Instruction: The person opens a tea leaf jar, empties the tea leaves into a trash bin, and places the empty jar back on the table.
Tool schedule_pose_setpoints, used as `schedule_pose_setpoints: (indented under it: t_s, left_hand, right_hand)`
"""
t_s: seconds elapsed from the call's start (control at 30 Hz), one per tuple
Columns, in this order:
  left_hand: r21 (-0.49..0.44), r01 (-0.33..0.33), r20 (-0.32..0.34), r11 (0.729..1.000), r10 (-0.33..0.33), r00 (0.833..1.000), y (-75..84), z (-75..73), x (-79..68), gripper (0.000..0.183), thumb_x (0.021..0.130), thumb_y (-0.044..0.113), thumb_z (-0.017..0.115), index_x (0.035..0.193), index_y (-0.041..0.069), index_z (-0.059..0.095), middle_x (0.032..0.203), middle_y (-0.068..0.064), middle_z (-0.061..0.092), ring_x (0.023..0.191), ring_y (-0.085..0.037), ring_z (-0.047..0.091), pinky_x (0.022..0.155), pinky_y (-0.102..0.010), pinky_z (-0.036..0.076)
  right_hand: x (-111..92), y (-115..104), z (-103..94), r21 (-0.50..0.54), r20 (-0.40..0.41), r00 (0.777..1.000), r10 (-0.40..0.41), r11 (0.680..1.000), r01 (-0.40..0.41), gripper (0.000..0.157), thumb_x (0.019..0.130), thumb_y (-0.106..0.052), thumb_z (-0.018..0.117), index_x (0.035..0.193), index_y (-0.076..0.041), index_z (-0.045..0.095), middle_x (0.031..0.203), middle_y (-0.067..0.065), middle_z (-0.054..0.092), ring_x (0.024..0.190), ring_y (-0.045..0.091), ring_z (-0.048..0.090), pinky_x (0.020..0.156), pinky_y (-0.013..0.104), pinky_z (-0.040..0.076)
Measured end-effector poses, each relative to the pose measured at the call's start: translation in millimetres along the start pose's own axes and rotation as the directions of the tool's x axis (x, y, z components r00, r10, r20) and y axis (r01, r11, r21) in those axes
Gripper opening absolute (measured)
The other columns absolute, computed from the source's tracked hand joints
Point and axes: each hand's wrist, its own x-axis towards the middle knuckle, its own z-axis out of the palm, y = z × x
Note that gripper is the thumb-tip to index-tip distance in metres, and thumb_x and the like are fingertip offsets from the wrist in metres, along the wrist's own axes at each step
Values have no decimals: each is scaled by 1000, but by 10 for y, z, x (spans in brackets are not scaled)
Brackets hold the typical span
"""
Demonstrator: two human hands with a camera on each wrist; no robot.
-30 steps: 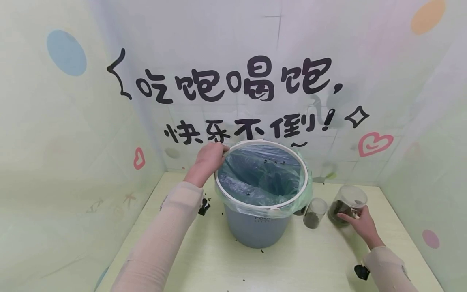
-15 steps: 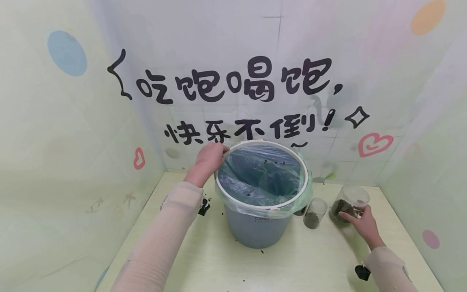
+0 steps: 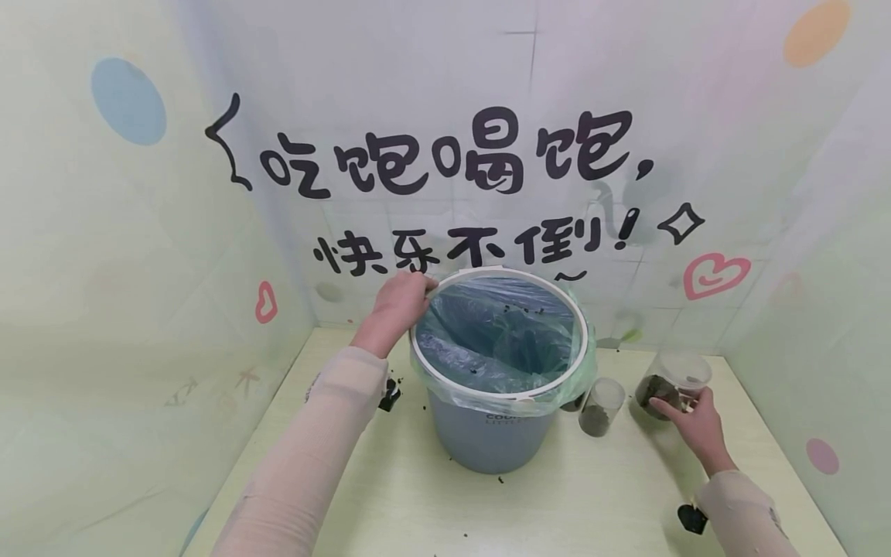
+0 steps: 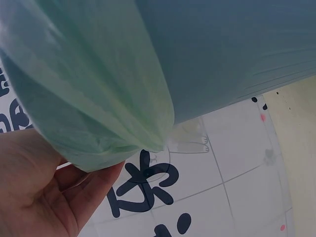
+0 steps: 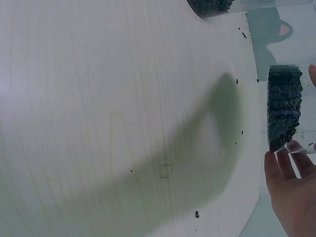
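A blue-grey trash bin point(image 3: 490, 437) with a white rim ring stands mid-table, lined with a thin green plastic bag point(image 3: 585, 363). My left hand point(image 3: 400, 300) grips the bin's rim at its far left; in the left wrist view its fingers lie against the bag's outer fold. At the right, my right hand point(image 3: 698, 432) holds a wide clear jar point(image 3: 685, 373) by its side. Dark, crumbly leaf-like bits point(image 5: 284, 106) fill the jar's lower part. A smaller clear jar point(image 3: 602, 406) with similar dark contents is between the bin and that hand.
Behind the bin's right side another dark container point(image 3: 574, 403) partly shows. Small black objects lie on the pale table point(image 3: 411, 503): one left of the bin point(image 3: 390, 394), one by the right sleeve point(image 3: 691, 519). Dark crumbs are scattered about. Printed cloth walls point(image 3: 418, 77) enclose three sides.
My right hand has shifted slightly to the right with the wide jar. The left hand and the bin have stayed in place.
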Motion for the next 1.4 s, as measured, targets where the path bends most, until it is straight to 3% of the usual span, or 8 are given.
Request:
schedule_pose_setpoints:
  t_s: [0.4, 1.4]
  left_hand:
    - [4, 8, 3, 1000, -8, 1000, 6, -2, 4, 34, 98, 12, 61, 131, 18, 67, 126, -11, 70, 112, -31, 68, 87, -42, 59]
    - [-2, 16, 7, 1000, -16, 1000, 4, 1, 6, 34, 98, 13, 62, 131, 18, 67, 125, -11, 70, 111, -31, 68, 88, -41, 59]
  right_hand:
    - [-22, -23, 18, 15, -68, 996, -54, 998, 55, 91, 95, -38, 66, 150, 10, 12, 150, 37, 27, 138, 53, 30, 112, 64, 32]
    - [-10, -33, -19, 22, -198, 976, -87, 995, 93, 80, 94, -37, 67, 145, 8, 26, 145, 30, 38, 130, 44, 42, 107, 56, 39]
